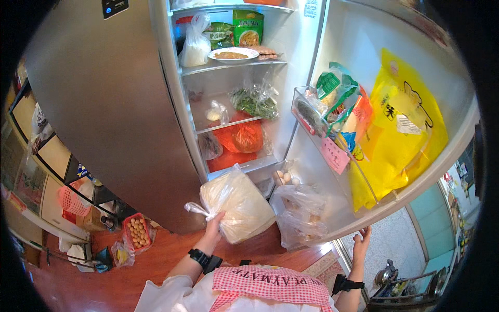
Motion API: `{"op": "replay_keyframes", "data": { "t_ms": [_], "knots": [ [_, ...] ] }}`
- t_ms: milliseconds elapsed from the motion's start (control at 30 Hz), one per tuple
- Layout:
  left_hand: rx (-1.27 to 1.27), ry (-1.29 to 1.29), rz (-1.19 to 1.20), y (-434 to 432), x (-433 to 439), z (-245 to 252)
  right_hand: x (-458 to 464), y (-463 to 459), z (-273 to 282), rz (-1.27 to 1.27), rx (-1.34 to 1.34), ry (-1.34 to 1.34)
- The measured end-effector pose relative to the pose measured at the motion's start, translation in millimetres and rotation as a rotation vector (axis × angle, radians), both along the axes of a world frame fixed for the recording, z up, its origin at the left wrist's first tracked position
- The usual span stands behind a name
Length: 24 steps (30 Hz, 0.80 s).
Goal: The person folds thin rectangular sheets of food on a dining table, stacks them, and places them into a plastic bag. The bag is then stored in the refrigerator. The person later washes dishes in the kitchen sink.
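My left hand (215, 228) grips the gathered neck of a clear plastic bag (237, 204) that holds a large, pale, blocky mass I cannot identify. The bag hangs in front of the open refrigerator's lower compartment (257, 162). Off to the right, my right hand (362, 241) holds nothing, its fingers spread close to the bottom edge of the open refrigerator door (343, 234). A large yellow bag (397, 144) and several packets fill the door's upper bin (312, 121). Lower down, a thin plastic bag (300, 210) and several eggs (286, 177) sit in the door.
Shelves hold a plate of food (232, 55), a knotted white bag (197, 43), leafy greens (255, 101) and red bags (241, 136). The closed steel door (109, 97) stands left. On the wooden floor (167, 265) lies a red basket of round, egg-like items (137, 232).
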<state>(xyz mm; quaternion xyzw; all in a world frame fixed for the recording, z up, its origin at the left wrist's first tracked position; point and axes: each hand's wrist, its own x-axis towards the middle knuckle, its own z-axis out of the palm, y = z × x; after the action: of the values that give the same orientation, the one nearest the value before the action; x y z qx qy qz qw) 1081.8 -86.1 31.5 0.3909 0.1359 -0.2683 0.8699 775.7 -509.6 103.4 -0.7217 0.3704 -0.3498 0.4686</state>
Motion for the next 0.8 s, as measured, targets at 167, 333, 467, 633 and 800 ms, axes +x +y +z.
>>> {"op": "replay_keyframes", "data": {
  "t_ms": [167, 333, 467, 633, 800],
  "knots": [
    [0.010, -0.017, 0.060, -37, 52, -9, 7, -31, -8, -0.080, 0.023, -0.001],
    [-0.085, 0.074, 0.086, -65, 131, -17, 5, -53, -26, -0.140, 0.014, 0.042],
    [-0.186, 0.112, 0.108, -88, 200, -37, -10, -70, -45, -0.190, 0.092, 0.075],
    [-0.266, 0.077, 0.157, -109, 297, -83, -6, -82, -53, -0.340, 0.118, 0.059],
    [-0.363, 0.041, 0.217, -125, 391, -128, 41, -84, -40, -0.477, 0.167, 0.208]
  ]
}}
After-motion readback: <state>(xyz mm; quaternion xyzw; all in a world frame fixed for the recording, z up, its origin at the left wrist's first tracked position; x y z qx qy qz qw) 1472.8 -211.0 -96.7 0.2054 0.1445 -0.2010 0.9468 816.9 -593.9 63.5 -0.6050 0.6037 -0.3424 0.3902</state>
